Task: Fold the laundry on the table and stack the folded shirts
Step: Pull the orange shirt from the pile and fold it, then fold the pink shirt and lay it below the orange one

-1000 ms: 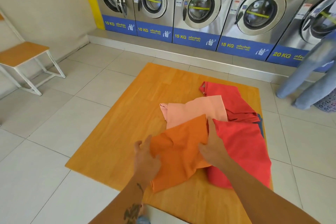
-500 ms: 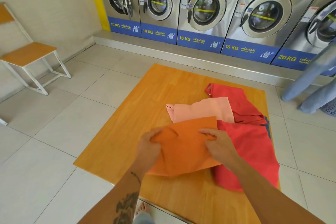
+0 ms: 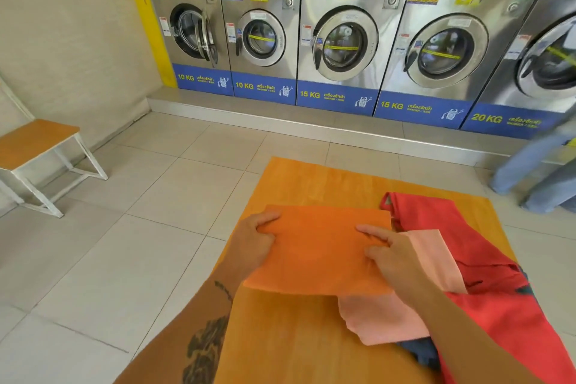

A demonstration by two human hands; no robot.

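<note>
Folded orange shirt (image 3: 314, 251) between both hands; pink shirt (image 3: 383, 318) beneath

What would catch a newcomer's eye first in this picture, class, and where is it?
First, the bright orange shirt, folded into a rectangle and gripped at its edges by the left hand and right hand above the wooden table. Next, the steel washing machines lining the back wall, and the red garment at right.

Folded orange shirt (image 3: 314, 249) held in two hands

Left hand (image 3: 252, 246) and right hand (image 3: 389, 254) gripping its sides above the wooden table (image 3: 299, 337); pink shirt (image 3: 383, 318) and red shirt (image 3: 486, 259) lying underneath.
</note>
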